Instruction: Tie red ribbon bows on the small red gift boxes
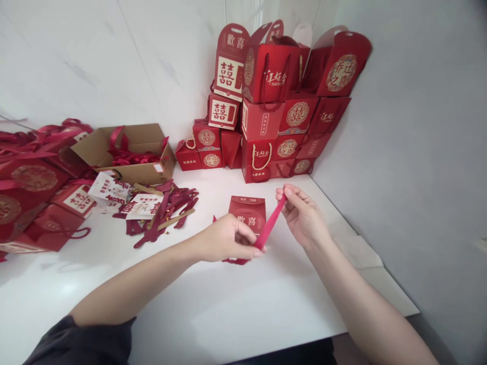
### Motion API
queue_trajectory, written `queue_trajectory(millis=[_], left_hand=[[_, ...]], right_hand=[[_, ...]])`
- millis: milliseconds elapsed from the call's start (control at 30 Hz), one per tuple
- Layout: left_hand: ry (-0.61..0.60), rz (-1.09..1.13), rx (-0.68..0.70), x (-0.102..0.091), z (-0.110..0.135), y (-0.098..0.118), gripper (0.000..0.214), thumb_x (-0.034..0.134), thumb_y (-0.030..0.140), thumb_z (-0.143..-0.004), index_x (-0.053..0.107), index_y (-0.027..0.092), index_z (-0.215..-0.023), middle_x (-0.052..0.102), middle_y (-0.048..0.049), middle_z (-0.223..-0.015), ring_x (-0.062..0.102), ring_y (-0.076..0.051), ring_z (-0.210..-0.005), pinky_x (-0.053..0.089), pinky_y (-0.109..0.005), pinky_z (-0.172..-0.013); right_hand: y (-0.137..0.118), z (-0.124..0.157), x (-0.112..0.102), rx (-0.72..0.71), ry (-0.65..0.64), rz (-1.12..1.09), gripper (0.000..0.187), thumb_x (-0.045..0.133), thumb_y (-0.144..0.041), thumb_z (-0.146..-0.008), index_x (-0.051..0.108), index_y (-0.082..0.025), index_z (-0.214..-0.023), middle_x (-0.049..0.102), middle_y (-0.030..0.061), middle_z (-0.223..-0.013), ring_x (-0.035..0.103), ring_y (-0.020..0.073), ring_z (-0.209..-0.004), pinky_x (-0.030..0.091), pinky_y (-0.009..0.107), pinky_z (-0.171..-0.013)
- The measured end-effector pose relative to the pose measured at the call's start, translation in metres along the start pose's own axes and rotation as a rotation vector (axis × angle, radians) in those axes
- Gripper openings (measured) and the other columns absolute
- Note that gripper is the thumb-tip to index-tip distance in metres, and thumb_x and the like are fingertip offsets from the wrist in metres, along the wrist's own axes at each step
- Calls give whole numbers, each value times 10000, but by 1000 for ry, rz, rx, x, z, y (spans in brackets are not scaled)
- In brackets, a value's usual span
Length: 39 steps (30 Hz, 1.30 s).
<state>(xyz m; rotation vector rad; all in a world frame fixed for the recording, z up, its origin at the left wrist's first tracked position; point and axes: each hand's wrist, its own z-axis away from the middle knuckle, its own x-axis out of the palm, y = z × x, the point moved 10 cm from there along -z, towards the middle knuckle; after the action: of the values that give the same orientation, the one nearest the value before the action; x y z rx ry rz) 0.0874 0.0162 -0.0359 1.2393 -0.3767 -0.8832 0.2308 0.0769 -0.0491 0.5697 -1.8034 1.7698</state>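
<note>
Two bare arms reached forward over a white table [163, 304]. The left arm slanted in from the lower left, a dark sleeve [87, 342] ending near the elbow. Its left hand [232, 238] was held low, back of the hand upward, fingers curled, thumb and fingertips pinching the lower part of a pinkish-red ribbon [273, 221]. The right forearm rose from the lower right; the right hand [304, 215] was held higher, thumb and bent fingers pinching the ribbon's upper end. Between the hands the ribbon ran straight on a diagonal, passing in front of the right side of a small red box [247, 204]. That box sat on the table just beyond the left hand, which partly hid it; whether they touched could not be told. Farther left lay a pile of dark red strips [163, 223], near a cardboard carton [139, 176]. Red boxes [281, 116] were stacked behind.
</note>
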Motion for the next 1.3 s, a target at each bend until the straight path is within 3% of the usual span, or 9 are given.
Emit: queue_trajectory(millis=[167,333,433,600,667,800,900,1100,1300], left_hand=[[-372,-127,65,66,23,-6,273,672,398,-782,768,201,-945,762,-70,-867,703,-183,-731,541,-265,-686],[-609,-417,426,105,64,20,240,671,436,-774,772,255,-896,762,-60,-807,693,-213,-710,510,-284,-614],[-425,-493,395,71,59,38,257,759,435,-685,755,254,-868,753,-51,-840,681,-214,-792,509,-283,-718],[392,-592,247,-49,33,55,231,592,430,-834,693,252,-942,704,-30,-979,640,-190,-869,479,-278,-712],[571,-618,260,-74,27,53,292,604,423,-814,648,239,-1036,665,-50,-1083,611,-210,-966,480,-293,-741],[491,-647,261,-75,7,37,494,708,409,-704,590,229,-1149,627,-67,-1117,596,-206,-936,470,-311,-765],[399,-631,223,-66,3,31,505,731,384,-686,594,244,-1151,659,-28,-966,593,-157,-752,448,-264,-654],[413,-405,132,-66,3,17,268,653,411,-758,617,154,-688,593,11,-602,530,-107,-537,403,-212,-487],[315,-59,60,-64,-3,6,285,674,387,-765,670,149,-922,689,-57,-796,651,-156,-692,569,-274,-607]], right_hand=[[-24,-36,-61,-64,236,-92,52,624,-116,-820,655,-157,-810,697,-1,-784,666,39,-667,561,76,-649],[-45,-61,-104,-72,326,-93,200,520,-14,-816,564,-161,-687,631,-12,-702,578,15,-514,532,55,-516],[-36,-58,-91,1,246,-77,153,523,-47,-793,595,-147,-702,615,-1,-683,507,17,-451,457,76,-386],[-26,-33,-37,-76,34,174,141,664,-240,-773,653,-153,-884,671,4,-750,518,31,-491,431,121,-418],[-24,-22,-18,-117,-45,299,296,691,-282,-772,612,-188,-1041,695,-1,-780,571,54,-527,487,159,-494],[-13,-7,11,-81,-251,405,518,678,-281,-785,450,-281,-1250,707,3,-934,614,85,-507,517,224,-490],[-10,-3,16,-81,-293,465,319,644,-254,-797,549,-251,-1102,680,13,-1017,605,73,-478,518,238,-476],[-13,6,28,-149,-371,558,205,599,-341,-858,731,-184,-849,718,41,-801,689,165,-775,546,314,-789],[11,24,40,102,-503,620,411,579,-466,-864,743,-158,-646,685,42,-564,639,140,-467,530,259,-529]])
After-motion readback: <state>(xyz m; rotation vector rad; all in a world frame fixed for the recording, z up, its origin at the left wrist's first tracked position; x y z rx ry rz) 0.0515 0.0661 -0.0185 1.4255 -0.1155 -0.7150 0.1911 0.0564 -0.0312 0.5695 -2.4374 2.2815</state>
